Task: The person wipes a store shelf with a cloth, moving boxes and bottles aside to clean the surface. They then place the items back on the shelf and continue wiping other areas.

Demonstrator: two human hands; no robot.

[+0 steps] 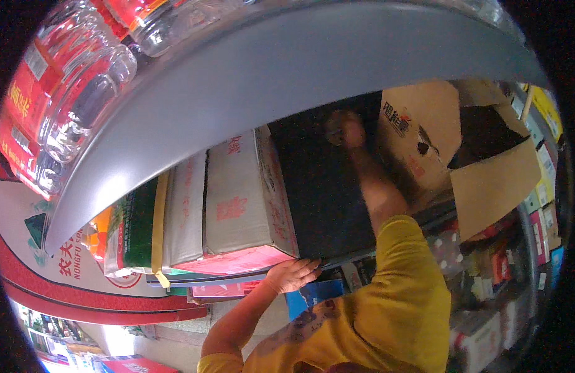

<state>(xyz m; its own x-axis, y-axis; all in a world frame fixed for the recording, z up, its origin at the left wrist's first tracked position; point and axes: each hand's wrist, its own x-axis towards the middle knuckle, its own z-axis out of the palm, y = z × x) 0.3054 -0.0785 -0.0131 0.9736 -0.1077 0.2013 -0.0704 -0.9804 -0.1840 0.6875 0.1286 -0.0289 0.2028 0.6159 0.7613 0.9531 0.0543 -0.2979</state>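
My left hand (293,275) is at the front edge of a dark shelf (328,214), its fingers bent over the lip beside a white and pink carton (237,199). Deep in the shadowed gap between cartons, my right hand (349,128) is at the back of the shelf with the arm stretched out. Its fingers look closed around something small and roundish, too dark to name. To the right of that arm stands an opened brown cardboard box (424,133) with its flaps spread.
A wide grey shelf panel (287,62) curves above my arms, with red-labelled bottles (57,99) on it. Left of the pink carton are more cartons and a green package (138,227). Stacked goods (486,273) fill the right side. A blue box (321,293) sits below the shelf edge.
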